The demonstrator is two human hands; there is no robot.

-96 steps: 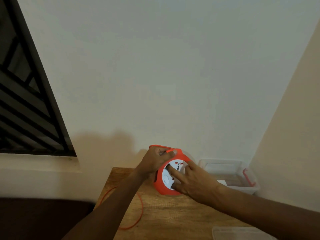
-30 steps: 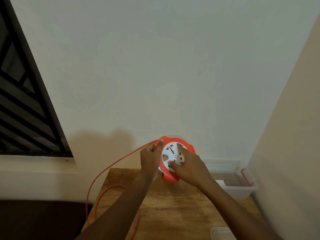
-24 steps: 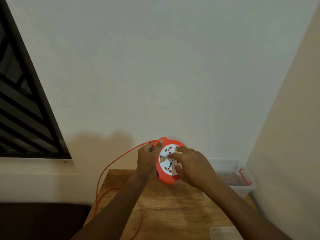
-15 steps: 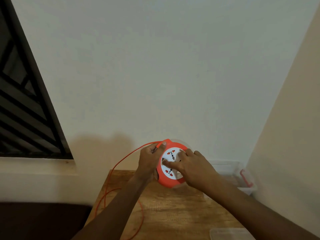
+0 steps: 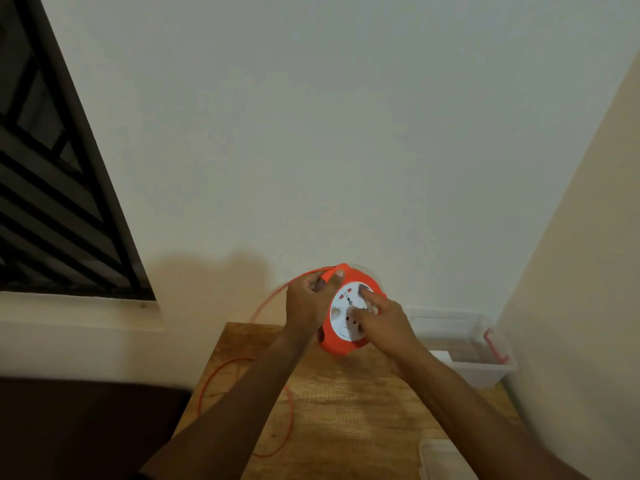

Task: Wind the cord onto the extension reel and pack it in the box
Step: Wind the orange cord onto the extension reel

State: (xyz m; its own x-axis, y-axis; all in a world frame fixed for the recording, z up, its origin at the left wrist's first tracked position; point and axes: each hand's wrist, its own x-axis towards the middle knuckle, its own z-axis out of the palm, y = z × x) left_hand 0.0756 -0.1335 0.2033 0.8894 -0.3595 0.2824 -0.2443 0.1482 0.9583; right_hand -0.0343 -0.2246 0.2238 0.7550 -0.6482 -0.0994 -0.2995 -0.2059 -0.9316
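An orange extension reel (image 5: 337, 344) with a white socket face is held upright above the far edge of the wooden table (image 5: 346, 403). My left hand (image 5: 308, 303) grips its upper left rim, where the thin orange cord (image 5: 270, 299) enters. My right hand (image 5: 384, 323) lies on the white face with fingers pressed into it. The cord runs left from the reel, drops past the table's left edge and loops back over the tabletop. A clear plastic box (image 5: 464, 344) with a red latch stands to the right of the reel.
A clear lid (image 5: 446, 460) lies at the table's near right corner. White walls close in behind and on the right. A barred window (image 5: 52, 202) is at the left, with a dark surface below it.
The white face has turned under my right hand's fingers. The cord's hanging stretch at the left has grown shorter and lies closer to the table. My left hand keeps its hold on the rim.
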